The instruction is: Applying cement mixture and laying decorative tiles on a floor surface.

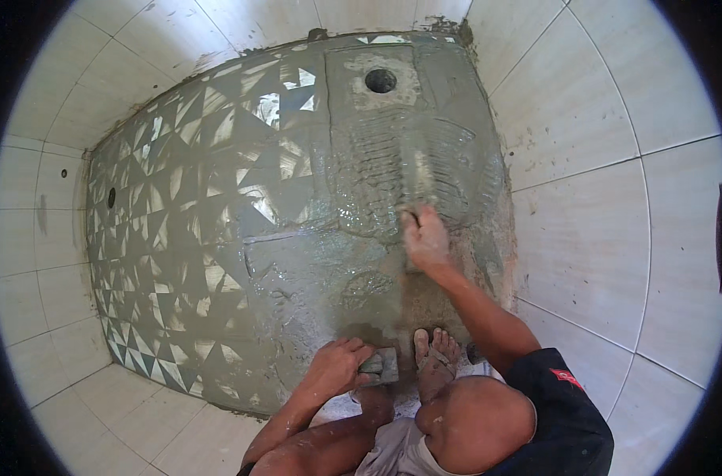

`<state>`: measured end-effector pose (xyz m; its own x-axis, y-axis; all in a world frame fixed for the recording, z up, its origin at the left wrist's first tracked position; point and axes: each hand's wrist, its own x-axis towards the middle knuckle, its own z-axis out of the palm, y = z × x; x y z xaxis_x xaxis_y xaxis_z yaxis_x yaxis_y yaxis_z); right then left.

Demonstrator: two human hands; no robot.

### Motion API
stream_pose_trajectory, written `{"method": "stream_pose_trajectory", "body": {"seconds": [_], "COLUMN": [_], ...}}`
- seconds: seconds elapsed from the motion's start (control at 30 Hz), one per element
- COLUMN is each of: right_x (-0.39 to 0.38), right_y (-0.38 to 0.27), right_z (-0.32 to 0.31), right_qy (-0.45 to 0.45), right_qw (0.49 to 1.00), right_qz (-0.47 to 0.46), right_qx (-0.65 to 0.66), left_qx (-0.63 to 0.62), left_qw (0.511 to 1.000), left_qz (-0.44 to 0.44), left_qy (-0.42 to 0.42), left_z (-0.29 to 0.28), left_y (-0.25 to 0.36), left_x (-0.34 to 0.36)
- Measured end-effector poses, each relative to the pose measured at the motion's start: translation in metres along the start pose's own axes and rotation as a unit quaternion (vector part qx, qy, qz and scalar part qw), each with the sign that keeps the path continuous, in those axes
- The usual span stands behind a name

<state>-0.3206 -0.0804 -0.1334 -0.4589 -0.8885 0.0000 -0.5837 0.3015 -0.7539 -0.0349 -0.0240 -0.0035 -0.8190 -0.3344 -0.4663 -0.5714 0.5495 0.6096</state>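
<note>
My right hand [428, 236] is closed around the handle of a trowel, its long blade [419, 170] smeared by motion and lying on wet grey mortar [361, 170]. Combed ridges run through the mortar on both sides of the blade. Lower down, beside my feet, my left hand [341, 369] grips a small flat scraper. Its short grey blade [389, 366] is coated with mortar, and my fingers hide most of its handle.
Patterned floor tiles [174, 182], smeared with grey mortar, cover the left side. A round drain hole [381, 80] opens at the far end. Pale wall tiles [583, 214] enclose the floor. My bare foot [436, 361] stands at the near edge, by a mortar lump [366, 287].
</note>
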Motion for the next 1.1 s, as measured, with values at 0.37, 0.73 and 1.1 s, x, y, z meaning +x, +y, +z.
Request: {"method": "stream_pose_trajectory", "body": {"seconds": [0.37, 0.73, 1.1], "right_x": [0.053, 0.059, 0.061], "right_y": [-0.109, -0.049, 0.034], "right_z": [0.055, 0.053, -0.043], "right_qy": [-0.090, -0.020, 0.015], "right_qw": [0.990, 0.993, 0.992], "right_qz": [0.066, 0.084, 0.082], "right_qx": [0.090, 0.080, -0.091], "left_qx": [-0.027, -0.010, -0.009], "left_qw": [0.998, 0.998, 1.000], "left_qz": [-0.054, -0.055, -0.020], "left_qy": [0.005, 0.004, 0.006], "left_z": [-0.001, 0.003, 0.003], "left_y": [0.003, -0.004, -0.001], "left_x": [-0.016, -0.013, 0.000]}}
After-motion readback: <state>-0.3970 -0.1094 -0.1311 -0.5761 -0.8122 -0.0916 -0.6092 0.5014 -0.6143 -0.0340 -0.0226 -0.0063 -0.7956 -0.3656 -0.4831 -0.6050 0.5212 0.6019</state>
